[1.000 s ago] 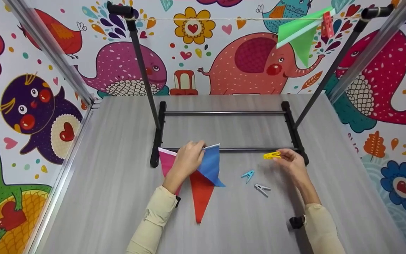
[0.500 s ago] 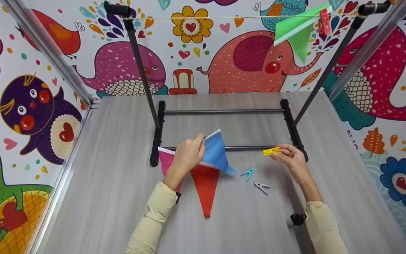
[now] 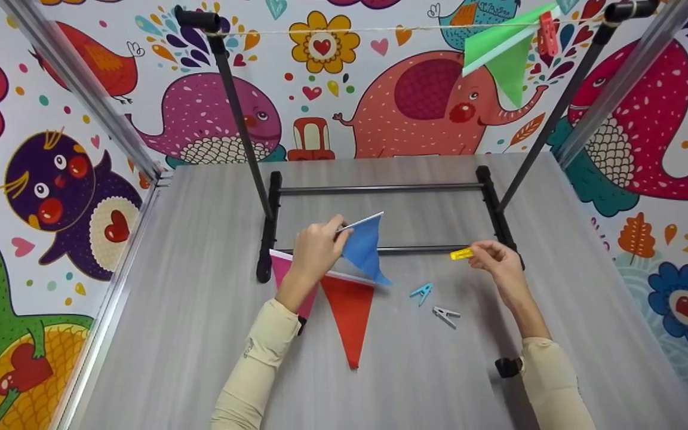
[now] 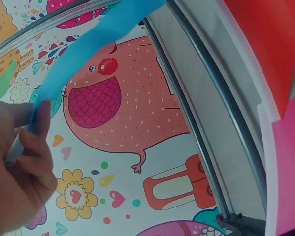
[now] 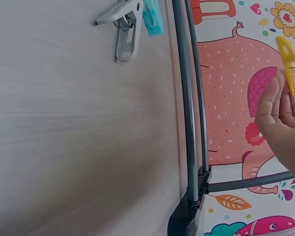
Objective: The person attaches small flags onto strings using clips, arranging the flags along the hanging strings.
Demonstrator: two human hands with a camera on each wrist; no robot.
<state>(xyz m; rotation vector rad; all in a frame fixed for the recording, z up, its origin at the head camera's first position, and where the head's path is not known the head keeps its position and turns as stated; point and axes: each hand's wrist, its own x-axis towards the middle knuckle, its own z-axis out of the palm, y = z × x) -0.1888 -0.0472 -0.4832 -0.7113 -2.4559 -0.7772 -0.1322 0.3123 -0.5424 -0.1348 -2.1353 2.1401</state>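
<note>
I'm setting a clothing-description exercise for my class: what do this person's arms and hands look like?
The left sleeve and right sleeve are pale beige; the left bears a small dark marking, unreadable here. A black piece shows at each wrist. The left hand and right hand wear no gloves.

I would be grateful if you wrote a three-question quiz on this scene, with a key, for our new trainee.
1. True or false: the left hand holds the blue pennant while the right hand holds the yellow clothespin.
2. Which pennant hangs on the string: (a) red, (b) green or (c) pink?
3. How many clothespins lie on the table?

Key:
1. True.
2. b, the green pennant.
3. Two: the light blue clothespin and the grey clothespin.
</note>
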